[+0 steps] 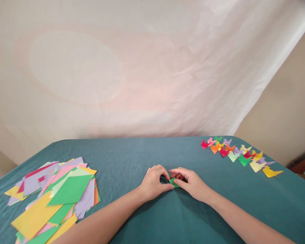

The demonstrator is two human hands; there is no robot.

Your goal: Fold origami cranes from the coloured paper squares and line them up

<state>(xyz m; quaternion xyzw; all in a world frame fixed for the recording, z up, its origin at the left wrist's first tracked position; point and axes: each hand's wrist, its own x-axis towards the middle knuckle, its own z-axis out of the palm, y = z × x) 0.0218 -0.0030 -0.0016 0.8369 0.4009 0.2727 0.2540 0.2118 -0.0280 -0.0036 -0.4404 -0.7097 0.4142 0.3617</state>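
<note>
A small folded piece of green paper (175,183) is held low over the table, in the middle of the view. My left hand (155,182) pinches its left edge between thumb and fingers. From the other side my right hand (190,183) grips it, the thumb lying across its front and the fingers curled behind. Much of the paper is hidden by the fingertips, so its exact folded shape cannot be made out.
Loose coloured paper sheets (72,186) lie in an overlapping heap at the left. Several small folded paper birds (244,160) stand in rows at the back right. A dark green cloth (132,152) covers the table; a pale sheet (147,74) hangs behind it.
</note>
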